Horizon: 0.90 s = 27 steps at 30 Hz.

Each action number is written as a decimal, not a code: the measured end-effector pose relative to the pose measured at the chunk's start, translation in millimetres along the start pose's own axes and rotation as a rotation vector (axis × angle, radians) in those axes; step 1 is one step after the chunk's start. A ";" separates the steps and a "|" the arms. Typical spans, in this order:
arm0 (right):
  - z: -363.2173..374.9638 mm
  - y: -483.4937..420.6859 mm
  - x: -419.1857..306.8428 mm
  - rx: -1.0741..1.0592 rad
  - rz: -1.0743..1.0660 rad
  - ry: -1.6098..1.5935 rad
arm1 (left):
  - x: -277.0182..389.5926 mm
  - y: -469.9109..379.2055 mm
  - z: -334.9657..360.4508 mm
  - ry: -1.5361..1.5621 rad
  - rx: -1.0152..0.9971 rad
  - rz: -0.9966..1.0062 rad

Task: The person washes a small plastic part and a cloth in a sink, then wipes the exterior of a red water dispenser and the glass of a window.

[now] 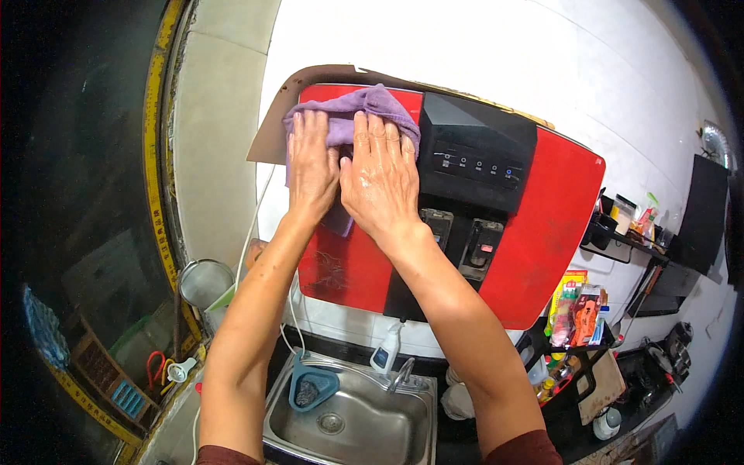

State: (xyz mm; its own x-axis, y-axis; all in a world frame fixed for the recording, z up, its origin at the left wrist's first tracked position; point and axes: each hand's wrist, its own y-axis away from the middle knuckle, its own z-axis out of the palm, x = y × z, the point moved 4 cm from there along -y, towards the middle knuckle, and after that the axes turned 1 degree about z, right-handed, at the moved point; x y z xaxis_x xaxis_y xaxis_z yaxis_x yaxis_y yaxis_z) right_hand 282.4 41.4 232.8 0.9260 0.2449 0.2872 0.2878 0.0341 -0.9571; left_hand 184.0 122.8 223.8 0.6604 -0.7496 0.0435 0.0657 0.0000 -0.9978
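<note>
A purple cloth [381,104] lies bunched against the upper left of a red-and-black wall-mounted appliance [558,226]. My left hand [311,160] presses flat on the cloth's left part, fingers pointing up. Beside it, my right hand [381,165] holds the cloth's right part against the panel and looks wet. A darker corner of cloth hangs below, between my hands. Right of the cloth is the black control panel [476,165], with a row of small buttons, one lit blue. Dark smudges mark the red panel's lower left.
Below is a steel sink [378,430] with a blue strainer basket [314,386], a faucet [402,375] and a spray bottle [386,349]. Cardboard [270,131] sticks out behind the appliance. A white cable [250,232] hangs at left. Shelves [625,238] with packages and jars stand at right.
</note>
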 end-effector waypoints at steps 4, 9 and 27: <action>-28.1 -2.5 5.6 0.094 -0.102 0.054 | 36.7 4.1 -5.0 0.230 0.162 0.065; -68.0 -20.7 65.5 0.131 -0.021 0.148 | 93.2 -31.5 12.3 0.359 -0.010 0.138; -106.2 72.1 137.3 0.017 0.315 -0.361 | 196.0 14.5 47.6 0.170 -0.148 0.347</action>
State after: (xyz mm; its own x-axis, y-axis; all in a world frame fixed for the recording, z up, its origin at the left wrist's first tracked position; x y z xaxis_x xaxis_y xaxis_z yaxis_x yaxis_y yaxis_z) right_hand 456.2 -25.4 207.4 0.8224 0.5670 -0.0460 -0.0003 -0.0805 -0.9968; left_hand 350.0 7.4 220.1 0.4908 -0.8203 -0.2934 -0.2557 0.1863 -0.9486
